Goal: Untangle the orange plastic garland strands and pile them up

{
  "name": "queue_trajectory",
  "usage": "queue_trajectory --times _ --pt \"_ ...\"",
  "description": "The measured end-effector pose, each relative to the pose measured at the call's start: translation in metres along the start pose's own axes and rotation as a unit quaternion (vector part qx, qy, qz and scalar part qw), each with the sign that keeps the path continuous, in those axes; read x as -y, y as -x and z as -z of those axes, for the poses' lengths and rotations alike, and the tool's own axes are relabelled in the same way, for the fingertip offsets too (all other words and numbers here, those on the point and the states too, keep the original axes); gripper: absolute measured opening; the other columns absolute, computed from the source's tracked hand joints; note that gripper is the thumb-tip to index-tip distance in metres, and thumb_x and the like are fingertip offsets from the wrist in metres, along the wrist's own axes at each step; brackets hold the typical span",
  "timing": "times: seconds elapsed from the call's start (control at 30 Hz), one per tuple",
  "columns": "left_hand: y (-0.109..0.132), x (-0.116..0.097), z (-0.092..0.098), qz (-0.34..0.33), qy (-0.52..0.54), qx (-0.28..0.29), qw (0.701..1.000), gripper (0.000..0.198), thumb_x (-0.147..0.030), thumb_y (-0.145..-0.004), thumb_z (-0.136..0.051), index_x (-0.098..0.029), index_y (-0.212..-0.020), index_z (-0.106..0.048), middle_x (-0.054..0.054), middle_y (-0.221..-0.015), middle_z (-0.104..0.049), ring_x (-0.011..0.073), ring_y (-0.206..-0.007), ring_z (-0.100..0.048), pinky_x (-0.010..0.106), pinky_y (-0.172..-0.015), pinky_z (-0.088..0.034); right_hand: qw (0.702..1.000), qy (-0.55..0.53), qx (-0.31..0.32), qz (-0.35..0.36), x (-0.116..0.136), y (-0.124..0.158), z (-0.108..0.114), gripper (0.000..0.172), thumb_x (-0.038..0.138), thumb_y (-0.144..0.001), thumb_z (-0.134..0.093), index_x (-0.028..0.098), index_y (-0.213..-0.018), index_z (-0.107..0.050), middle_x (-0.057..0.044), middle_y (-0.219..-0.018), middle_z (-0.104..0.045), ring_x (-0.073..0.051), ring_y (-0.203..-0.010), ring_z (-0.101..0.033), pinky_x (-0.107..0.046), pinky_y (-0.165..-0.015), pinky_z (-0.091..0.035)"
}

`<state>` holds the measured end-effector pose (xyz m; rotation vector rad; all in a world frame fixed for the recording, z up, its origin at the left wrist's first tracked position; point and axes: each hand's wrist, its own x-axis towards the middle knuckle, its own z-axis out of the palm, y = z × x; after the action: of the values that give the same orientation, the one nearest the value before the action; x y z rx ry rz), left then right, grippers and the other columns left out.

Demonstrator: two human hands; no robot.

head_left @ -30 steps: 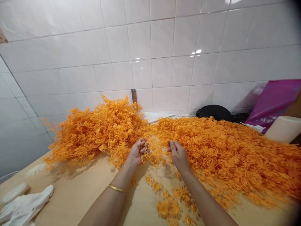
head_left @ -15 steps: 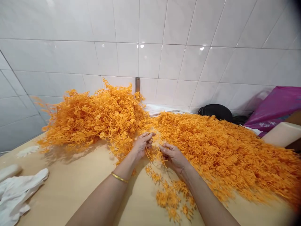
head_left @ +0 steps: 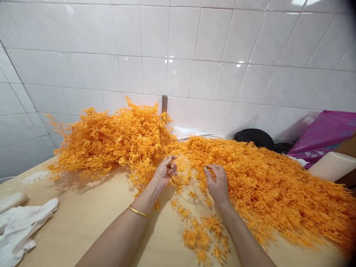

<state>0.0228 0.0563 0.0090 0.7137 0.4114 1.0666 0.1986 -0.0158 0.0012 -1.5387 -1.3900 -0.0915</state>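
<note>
My left hand [head_left: 164, 172], with a gold bangle at the wrist, is closed around a few thin orange plastic flower stems [head_left: 172, 177]. Just right of it, my right hand [head_left: 218, 182] hovers at the edge of the right-hand pile, thumb and forefinger tips together. Whether anything is pinched there I cannot make out. Behind my left hand rises a tall heap of orange artificial flower sprays [head_left: 116, 142]. Below and between my hands, loose orange flower pieces [head_left: 197, 239] lie scattered on the tabletop [head_left: 97, 222].
A broad pile of orange flower pieces [head_left: 278, 189] covers the right side. White gloves or cloth [head_left: 22, 226] lie at left. Along the tiled wall [head_left: 180, 33] are a black rounded case [head_left: 254, 138], a purple bag [head_left: 325, 129] and a pale cylinder [head_left: 332, 166].
My right hand has moved right, away from my left hand. The left hand still grips orange stems. The view has tilted up slightly.
</note>
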Motion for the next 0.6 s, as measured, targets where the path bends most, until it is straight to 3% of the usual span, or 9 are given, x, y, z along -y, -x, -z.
queue_trajectory --times 0.13,0.23,0.4,0.53,0.6 --pt "0.007 -0.001 -0.013 -0.010 -0.031 0.002 0.999 0.018 -0.032 -0.072 -0.054 -0.016 -0.080 -0.053 -0.003 -0.055 -0.046 0.0031 -0.040 -0.036 0.018 -0.044 -0.033 0.980 0.144 0.062 0.123 0.008 0.011 -0.010 0.027 0.030 -0.078 -0.043 0.020 -0.098 -0.058 -0.010 -0.106 -0.049 -0.025 -0.102 -0.038 -0.041 -0.083 -0.031" --pt "0.016 -0.004 -0.030 -0.030 -0.052 0.016 0.998 0.017 -0.027 -0.072 -0.055 -0.014 -0.082 -0.056 0.001 -0.066 -0.052 0.0060 -0.051 -0.047 0.019 -0.050 -0.038 0.958 0.192 0.127 0.173 0.003 0.021 -0.025 0.032 0.037 -0.077 -0.046 0.025 -0.105 -0.055 -0.009 -0.114 -0.047 -0.028 -0.110 -0.033 -0.046 -0.088 -0.024" --pt "0.030 -0.009 -0.068 -0.013 -0.092 0.049 0.994 0.014 -0.020 -0.074 -0.051 -0.012 -0.082 -0.059 0.006 -0.078 -0.056 0.0120 -0.069 -0.054 0.022 -0.057 -0.043 0.952 0.199 0.179 0.147 -0.005 0.023 -0.038 0.037 0.041 -0.077 -0.046 0.026 -0.110 -0.051 -0.009 -0.118 -0.046 -0.030 -0.113 -0.031 -0.051 -0.089 -0.020" --pt "0.036 -0.006 -0.105 0.037 -0.113 0.039 0.992 0.014 -0.018 -0.075 -0.047 -0.012 -0.079 -0.060 0.006 -0.075 -0.057 0.0121 -0.065 -0.054 0.023 -0.056 -0.045 0.960 0.148 0.214 0.103 0.007 0.019 -0.026 0.038 0.035 -0.074 -0.053 0.018 -0.108 -0.052 -0.014 -0.119 -0.044 -0.032 -0.114 -0.031 -0.053 -0.091 -0.020" --pt "0.038 -0.002 -0.129 0.062 -0.122 0.047 0.989 0.013 -0.017 -0.075 -0.048 -0.011 -0.077 -0.060 0.006 -0.073 -0.057 0.0119 -0.063 -0.054 0.023 -0.055 -0.045 0.962 0.113 0.236 0.084 0.013 0.017 -0.019 0.037 0.034 -0.077 -0.051 0.016 -0.110 -0.049 -0.013 -0.119 -0.043 -0.029 -0.109 -0.038 -0.051 -0.089 -0.028"
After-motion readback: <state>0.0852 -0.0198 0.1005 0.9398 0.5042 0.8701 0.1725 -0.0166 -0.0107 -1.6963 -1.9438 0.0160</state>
